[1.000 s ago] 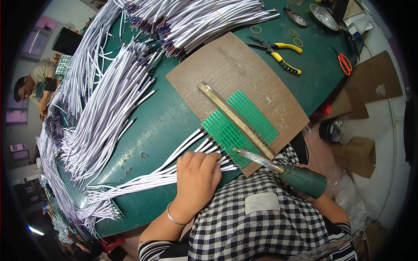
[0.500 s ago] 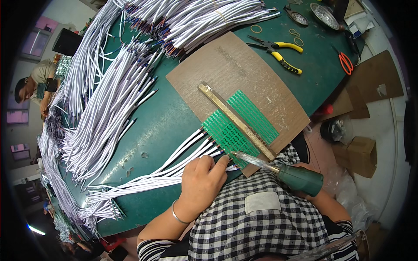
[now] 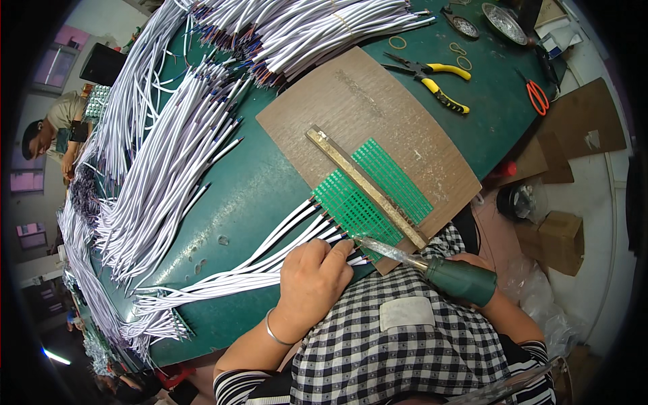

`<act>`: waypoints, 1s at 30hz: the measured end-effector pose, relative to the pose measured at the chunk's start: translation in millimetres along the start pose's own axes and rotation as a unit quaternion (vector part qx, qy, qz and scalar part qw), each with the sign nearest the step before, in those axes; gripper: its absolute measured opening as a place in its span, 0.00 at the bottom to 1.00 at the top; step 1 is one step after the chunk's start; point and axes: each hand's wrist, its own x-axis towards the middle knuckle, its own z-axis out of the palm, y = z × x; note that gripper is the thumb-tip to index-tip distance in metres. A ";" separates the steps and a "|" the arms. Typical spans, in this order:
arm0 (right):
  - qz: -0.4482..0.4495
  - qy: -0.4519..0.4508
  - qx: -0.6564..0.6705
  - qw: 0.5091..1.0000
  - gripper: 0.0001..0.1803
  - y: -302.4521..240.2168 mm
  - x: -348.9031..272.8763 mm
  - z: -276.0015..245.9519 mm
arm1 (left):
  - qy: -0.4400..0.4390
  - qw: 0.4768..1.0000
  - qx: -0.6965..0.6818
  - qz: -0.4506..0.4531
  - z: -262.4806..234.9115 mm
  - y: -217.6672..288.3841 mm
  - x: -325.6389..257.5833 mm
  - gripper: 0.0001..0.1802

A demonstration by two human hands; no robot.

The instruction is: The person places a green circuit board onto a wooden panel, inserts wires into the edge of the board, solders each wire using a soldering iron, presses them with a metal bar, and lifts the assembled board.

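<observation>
A panel of green circuit boards lies on a brown board, with a brass-coloured metal bar lying across it. Several white cables run to the panel's near left edge, their coloured wire ends at the boards. My left hand is closed with fingers pinched on a white cable at that edge; the fingertips partly hide the wire. In my right hand is a soldering iron with a green handle. Its tip is at the panel edge, close beside my left fingertips. The handle hides most of my right fingers.
Large bundles of white cables cover the left and back of the green table. Yellow-handled pliers, rubber bands, orange-handled scissors and a metal dish lie to the right. Another person sits at far left.
The soldering iron and my right hand have shifted slightly left, bringing the tip a little nearer my left fingertips. My left hand has barely moved; the panel and bar stay put.
</observation>
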 end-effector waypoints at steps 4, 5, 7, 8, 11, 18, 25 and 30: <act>-0.109 0.079 -0.089 0.987 0.20 10.4 -3.4 7.4 | 0.000 1.000 0.002 -0.004 0.4 0.1 -0.1 0.18; -0.110 0.079 -0.088 0.987 0.20 9.8 -2.5 6.4 | 0.000 1.000 0.002 -0.005 0.6 0.3 0.0 0.18; -0.103 0.065 -0.056 0.991 0.19 6.7 0.8 3.7 | 0.005 1.000 -0.003 -0.011 0.4 0.3 -0.1 0.18; -0.103 0.065 -0.058 0.991 0.19 13.9 -8.4 7.2 | 0.005 1.000 -0.004 -0.010 -0.4 0.5 0.4 0.18; 0.030 0.003 0.055 0.998 0.18 21.3 -25.1 11.8 | 0.001 1.000 -0.003 -0.012 -1.6 1.4 0.4 0.18; 0.031 0.063 0.238 0.969 0.18 3.8 -20.5 0.0 | -0.006 1.000 0.000 -0.010 -1.6 2.0 1.3 0.17; 0.250 0.023 0.460 0.852 0.20 10.7 -32.0 3.8 | -0.067 0.995 -0.067 -0.026 -10.6 1.1 2.9 0.17; -0.023 0.062 0.150 0.986 0.22 12.0 -25.6 1.7 | -0.107 0.993 -0.048 0.023 -18.6 -2.6 5.0 0.16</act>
